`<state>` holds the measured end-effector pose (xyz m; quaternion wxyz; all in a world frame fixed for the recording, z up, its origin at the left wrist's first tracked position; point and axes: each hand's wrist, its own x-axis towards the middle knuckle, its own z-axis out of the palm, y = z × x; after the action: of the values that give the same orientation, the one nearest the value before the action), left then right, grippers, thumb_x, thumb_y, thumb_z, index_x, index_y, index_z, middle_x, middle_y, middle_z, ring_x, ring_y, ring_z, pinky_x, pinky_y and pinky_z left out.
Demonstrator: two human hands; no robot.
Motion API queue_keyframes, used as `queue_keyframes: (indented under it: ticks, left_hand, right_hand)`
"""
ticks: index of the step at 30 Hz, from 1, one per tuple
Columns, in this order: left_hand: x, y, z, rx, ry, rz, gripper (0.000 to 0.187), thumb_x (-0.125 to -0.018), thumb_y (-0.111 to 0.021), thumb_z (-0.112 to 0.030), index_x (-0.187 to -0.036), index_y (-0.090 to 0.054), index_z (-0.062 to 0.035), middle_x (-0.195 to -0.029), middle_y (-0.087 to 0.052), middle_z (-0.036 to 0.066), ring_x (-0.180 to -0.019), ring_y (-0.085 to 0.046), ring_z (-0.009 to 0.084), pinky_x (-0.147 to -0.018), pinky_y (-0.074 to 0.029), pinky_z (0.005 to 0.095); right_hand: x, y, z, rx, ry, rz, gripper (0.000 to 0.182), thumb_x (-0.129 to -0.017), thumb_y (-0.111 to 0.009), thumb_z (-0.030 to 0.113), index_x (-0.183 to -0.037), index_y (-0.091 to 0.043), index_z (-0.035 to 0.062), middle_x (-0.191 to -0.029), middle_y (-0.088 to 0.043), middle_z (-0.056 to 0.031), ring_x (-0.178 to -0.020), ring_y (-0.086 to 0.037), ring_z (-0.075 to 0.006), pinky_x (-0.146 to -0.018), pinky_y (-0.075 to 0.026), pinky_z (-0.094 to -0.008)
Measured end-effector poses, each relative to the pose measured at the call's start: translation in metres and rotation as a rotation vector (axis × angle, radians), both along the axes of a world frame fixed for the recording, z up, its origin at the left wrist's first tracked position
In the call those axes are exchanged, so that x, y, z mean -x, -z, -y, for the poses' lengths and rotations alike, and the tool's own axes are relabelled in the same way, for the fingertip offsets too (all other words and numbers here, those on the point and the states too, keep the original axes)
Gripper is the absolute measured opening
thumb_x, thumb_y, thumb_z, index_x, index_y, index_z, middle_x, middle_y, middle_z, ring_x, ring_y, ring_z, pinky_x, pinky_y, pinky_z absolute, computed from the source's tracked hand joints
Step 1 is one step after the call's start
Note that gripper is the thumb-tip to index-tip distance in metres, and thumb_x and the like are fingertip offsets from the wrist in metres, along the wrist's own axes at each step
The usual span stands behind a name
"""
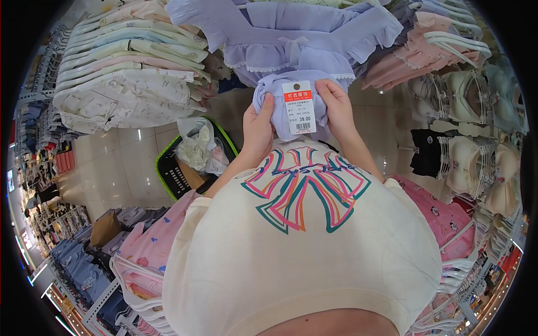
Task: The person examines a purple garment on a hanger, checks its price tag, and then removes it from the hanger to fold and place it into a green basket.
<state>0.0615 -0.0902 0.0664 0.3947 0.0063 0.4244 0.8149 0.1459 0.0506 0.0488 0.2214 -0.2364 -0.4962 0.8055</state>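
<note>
In the head view, a bundle of soft-looking lilac cloth is held up in front of the person's chest, just below a hanging lilac garment with ruffled sleeves and a small bow; whether the two are joined cannot be told. The left hand is closed on the bundle's left edge, thumb in front, its fingers mostly hidden behind; the right hand pinches the upper right side, its thumb beside a white-and-red paper price tag lying over the front. The cloth looks thin, light and limp, likely to sag or unfold if only one side is gripped, so both side edges, through all the layers, seem the best hold. The tag looks stiffer yet tearable, and is better left unpulled. A black plastic basket with a green rim stands lower left, apart from the hands.
</note>
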Motion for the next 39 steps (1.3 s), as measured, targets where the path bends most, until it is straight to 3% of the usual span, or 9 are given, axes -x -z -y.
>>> queue_keyframes:
  ticks: [18,22,27,28,29,30,32,34,39]
  left_hand:
    - [-0.003,-0.003,0.002,-0.010,-0.014,-0.004,0.032,-0.087,-0.049,-0.021,-0.108,-0.047,0.0033,-0.101,-0.055,0.010,-0.089,-0.054,0.0131,-0.078,-0.042,0.0256]
    - [-0.003,-0.004,0.004,-0.027,-0.022,0.021,0.031,-0.087,-0.049,-0.021,-0.106,-0.048,0.0034,-0.098,-0.056,0.009,-0.087,-0.054,0.0127,-0.076,-0.043,0.0251]
    - [0.000,-0.005,0.005,0.082,0.058,-0.010,0.032,-0.088,-0.047,-0.026,-0.102,-0.051,0.0025,-0.091,-0.058,0.008,-0.079,-0.056,0.0113,-0.070,-0.044,0.0235]
    - [-0.001,-0.006,0.004,0.122,0.071,-0.006,0.034,-0.088,-0.045,-0.028,-0.101,-0.052,0.0021,-0.090,-0.059,0.007,-0.077,-0.056,0.0107,-0.069,-0.044,0.0229]
    - [-0.001,-0.005,0.003,0.164,0.086,0.000,0.035,-0.089,-0.043,-0.031,-0.100,-0.052,0.0016,-0.089,-0.059,0.007,-0.075,-0.056,0.0102,-0.067,-0.044,0.0224]
    - [0.003,-0.002,0.005,0.201,0.134,0.038,0.044,-0.091,-0.035,-0.037,-0.104,-0.051,0.0018,-0.098,-0.056,0.009,-0.085,-0.054,0.0129,-0.076,-0.042,0.0252]
    - [0.001,0.003,0.005,0.311,0.196,-0.370,0.048,-0.090,-0.033,-0.039,-0.106,-0.050,0.0038,-0.104,-0.053,0.012,-0.095,-0.050,0.0180,-0.084,-0.037,0.0279]
    - [0.007,-0.001,0.004,0.355,0.305,-0.755,0.051,-0.089,-0.034,-0.038,-0.108,-0.047,0.0075,-0.115,-0.044,0.020,-0.109,-0.039,0.0293,-0.095,-0.026,0.0325]
    - [0.034,0.039,0.003,0.633,0.368,-0.973,0.054,-0.083,-0.048,-0.038,-0.109,-0.044,0.0084,-0.118,-0.039,0.025,-0.111,-0.037,0.0341,-0.095,-0.027,0.0349]
  right_hand:
    - [-0.006,-0.002,-0.001,-0.017,-0.067,0.038,0.023,-0.088,-0.046,0.019,-0.094,-0.057,0.0002,-0.086,-0.057,-0.0020,-0.079,-0.051,-0.0070,-0.071,-0.039,-0.0196]
    - [-0.004,0.015,0.000,-0.236,-0.112,0.151,0.021,-0.082,-0.051,0.010,-0.100,-0.056,-0.0001,-0.088,-0.056,-0.0032,-0.087,-0.050,-0.0125,-0.079,-0.038,-0.0231]
    - [-0.013,0.052,0.005,-0.631,-0.241,0.238,0.037,-0.074,-0.052,-0.003,-0.110,-0.048,0.0005,-0.095,-0.054,-0.0110,-0.098,-0.051,-0.0234,-0.088,-0.036,-0.0278]
    - [-0.014,0.041,0.009,-0.689,-0.238,0.279,0.032,-0.077,-0.049,-0.003,-0.108,-0.049,0.0014,-0.093,-0.055,-0.0081,-0.094,-0.052,-0.0192,-0.084,-0.038,-0.0256]
    - [-0.013,0.047,0.008,-0.531,-0.155,0.247,0.028,-0.079,-0.047,-0.002,-0.106,-0.049,0.0017,-0.092,-0.055,-0.0073,-0.093,-0.052,-0.0175,-0.082,-0.039,-0.0249]
    - [-0.011,0.053,0.007,-0.371,-0.072,0.215,0.024,-0.081,-0.045,-0.001,-0.104,-0.050,0.0020,-0.092,-0.055,-0.0065,-0.091,-0.053,-0.0158,-0.081,-0.040,-0.0241]
    - [-0.008,0.062,0.000,-0.161,0.144,0.130,0.018,-0.087,-0.036,0.003,-0.099,-0.049,0.0036,-0.092,-0.055,-0.0040,-0.085,-0.053,-0.0099,-0.076,-0.042,-0.0219]
    - [-0.002,0.036,0.000,0.084,0.303,-0.025,0.017,-0.088,-0.037,0.007,-0.100,-0.049,0.0028,-0.094,-0.055,-0.0053,-0.087,-0.054,-0.0113,-0.075,-0.043,-0.0231]
    - [-0.005,0.016,-0.011,0.514,0.396,-0.159,0.024,-0.088,-0.035,0.015,-0.104,-0.048,0.0012,-0.098,-0.055,-0.0102,-0.090,-0.054,-0.0201,-0.081,-0.044,-0.0315]
